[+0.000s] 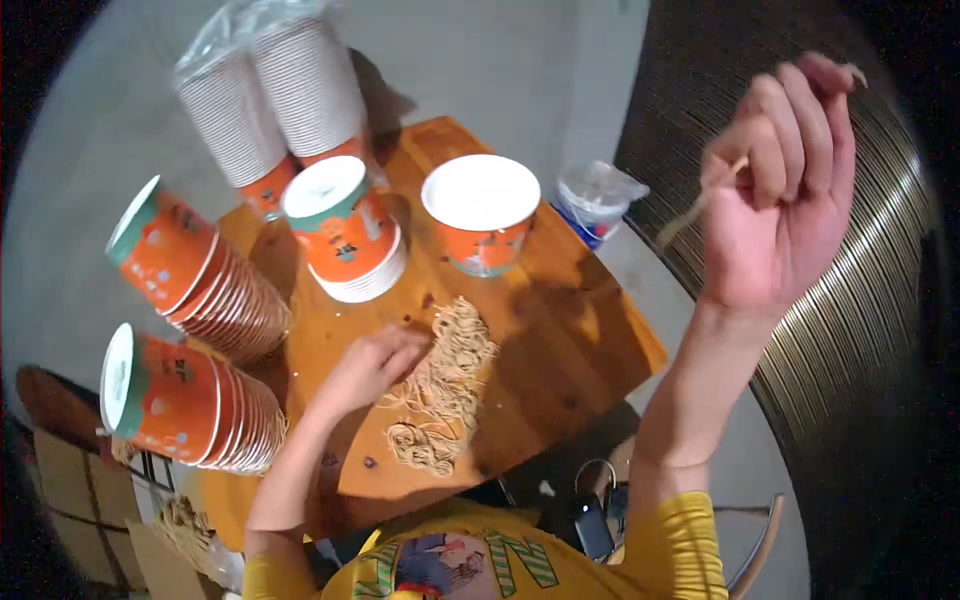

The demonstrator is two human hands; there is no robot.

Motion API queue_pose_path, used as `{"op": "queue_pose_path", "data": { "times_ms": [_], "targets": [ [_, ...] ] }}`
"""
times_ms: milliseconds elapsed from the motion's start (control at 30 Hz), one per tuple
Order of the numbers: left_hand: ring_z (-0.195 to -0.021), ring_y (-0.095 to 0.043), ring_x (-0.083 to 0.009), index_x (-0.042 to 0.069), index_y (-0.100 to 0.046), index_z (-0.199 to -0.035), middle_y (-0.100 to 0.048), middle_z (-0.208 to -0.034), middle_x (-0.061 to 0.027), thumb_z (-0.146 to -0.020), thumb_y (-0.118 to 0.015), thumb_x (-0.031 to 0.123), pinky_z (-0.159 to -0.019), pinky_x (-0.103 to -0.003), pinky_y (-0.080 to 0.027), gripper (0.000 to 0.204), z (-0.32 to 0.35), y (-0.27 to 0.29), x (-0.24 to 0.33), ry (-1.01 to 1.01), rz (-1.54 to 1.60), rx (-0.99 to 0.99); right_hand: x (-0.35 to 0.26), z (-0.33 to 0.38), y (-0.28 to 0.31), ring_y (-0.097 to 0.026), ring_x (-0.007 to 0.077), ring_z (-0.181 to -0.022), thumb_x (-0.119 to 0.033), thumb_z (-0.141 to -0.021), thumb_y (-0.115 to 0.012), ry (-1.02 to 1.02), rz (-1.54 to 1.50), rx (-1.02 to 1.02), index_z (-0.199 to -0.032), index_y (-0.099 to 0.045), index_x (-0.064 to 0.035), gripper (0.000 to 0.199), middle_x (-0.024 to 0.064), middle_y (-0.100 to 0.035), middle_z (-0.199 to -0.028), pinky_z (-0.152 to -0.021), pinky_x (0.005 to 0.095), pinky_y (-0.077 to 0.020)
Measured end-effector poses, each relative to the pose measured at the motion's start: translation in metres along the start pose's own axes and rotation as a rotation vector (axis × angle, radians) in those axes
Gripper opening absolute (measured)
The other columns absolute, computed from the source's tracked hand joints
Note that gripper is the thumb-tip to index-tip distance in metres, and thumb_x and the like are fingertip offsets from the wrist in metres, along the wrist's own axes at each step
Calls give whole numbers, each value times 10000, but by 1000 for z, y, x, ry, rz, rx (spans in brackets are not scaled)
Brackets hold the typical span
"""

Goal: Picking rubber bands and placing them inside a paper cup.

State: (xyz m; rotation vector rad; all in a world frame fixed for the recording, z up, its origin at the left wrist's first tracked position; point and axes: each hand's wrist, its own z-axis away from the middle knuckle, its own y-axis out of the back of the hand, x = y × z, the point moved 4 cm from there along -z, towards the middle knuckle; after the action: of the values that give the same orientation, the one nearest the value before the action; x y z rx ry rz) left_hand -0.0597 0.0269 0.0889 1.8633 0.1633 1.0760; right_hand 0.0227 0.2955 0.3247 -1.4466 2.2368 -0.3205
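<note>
A: Where was the pile of tan strands (460, 385)?

B: On the wooden table (560, 350), loosely heaped. Take it as the clock's centre, with twelve pointing away from the person.

A: And the left hand (375, 368)?

B: At the pile's ten o'clock edge, fingers bent down. I couldn't tell whether it gripped any of it.

A: The right hand (785, 180)?

B: Raised well off at two o'clock, curled narrow, pinching a thin tan strand (682, 222) that trailed toward its seven.

A: What stood around?

B: An upright orange cup (488, 245) at twelve, an inverted cup stack (345, 240) at eleven, a tilted stack (200, 275) at ten, a second tilted stack (190, 395) at nine. A clear tub (595, 190) sat at one, past the table's edge.
</note>
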Motion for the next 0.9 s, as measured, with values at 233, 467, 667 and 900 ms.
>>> {"op": "queue_pose_path", "data": {
  "times_ms": [233,467,667,900],
  "targets": [
    [-1039,-561,-289,93,-542,-1167,-576,-1096,-138,-815,-610,131,-987,-457,-341,361,-108,12,22,-410,-429,555,84,66,69,-232,15,-414,-177,-917,-513,-312,1070,489,-875,-529,-75,111,-94,-271,-532,-368,181,-175],
    [-877,-569,-246,94,-567,-818,-586,-796,-59,-781,-539,83,-975,-460,-328,48,-120,-4,25,-456,-437,436,123,168,117,-273,14,-405,-234,-899,-522,-578,847,850,-776,-543,-114,173,-84,-370,-526,-374,185,-189],
    [-901,-522,-299,35,-568,-961,-554,-863,-114,-786,-583,44,-884,-408,-379,175,13,48,39,-196,-313,392,152,188,107,-362,8,-467,-158,-903,-517,-670,1162,551,-829,-588,-83,128,-72,-424,-551,-418,188,-279],
    [-888,-501,-306,22,-562,-976,-539,-859,-116,-724,-611,0,-854,-384,-369,257,106,64,28,130,-339,439,226,177,59,-419,6,-567,-34,-864,-565,-823,1167,346,-819,-632,12,93,-61,-500,-614,-499,181,-336]
  ]
}}
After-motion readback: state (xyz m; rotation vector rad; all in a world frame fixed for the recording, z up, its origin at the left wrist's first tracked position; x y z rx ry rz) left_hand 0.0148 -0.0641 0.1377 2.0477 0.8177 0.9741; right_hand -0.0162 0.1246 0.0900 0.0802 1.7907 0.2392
